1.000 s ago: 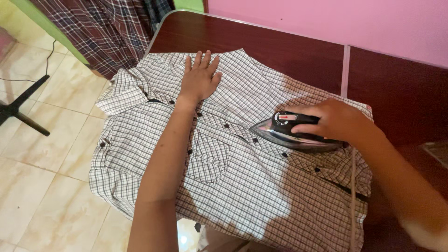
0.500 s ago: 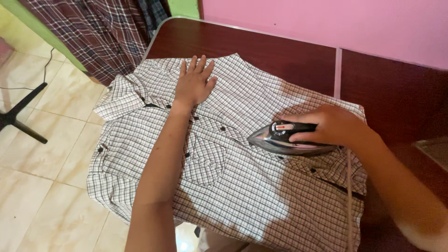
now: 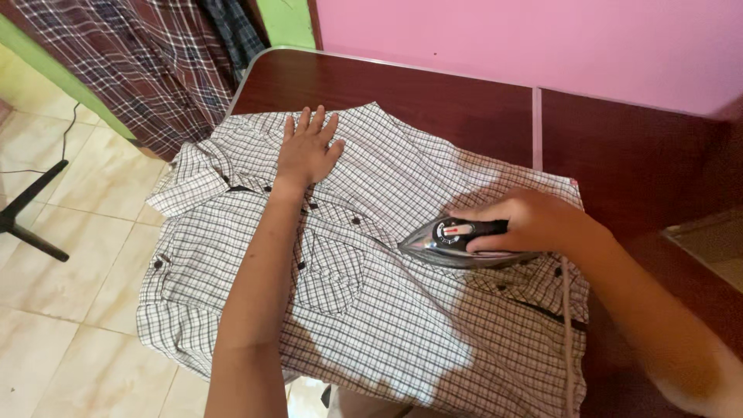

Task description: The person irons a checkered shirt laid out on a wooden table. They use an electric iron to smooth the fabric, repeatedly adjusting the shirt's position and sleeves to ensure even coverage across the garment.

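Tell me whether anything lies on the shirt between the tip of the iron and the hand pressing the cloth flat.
Nothing loose lies there. The iron, held in the right hand, points its tip toward the chest pocket. Between it and the left hand, flat near the collar, are only the shirt, its dark buttons, and the left forearm over the pocket side.

- The left hand [image 3: 308, 151] lay flat, fingers spread, on the checked shirt [image 3: 364, 310] near its collar.
- The right hand [image 3: 526, 220] gripped a dark iron [image 3: 457, 244] resting on the shirt.
- The shirt covered a dark wooden table [image 3: 433, 89].
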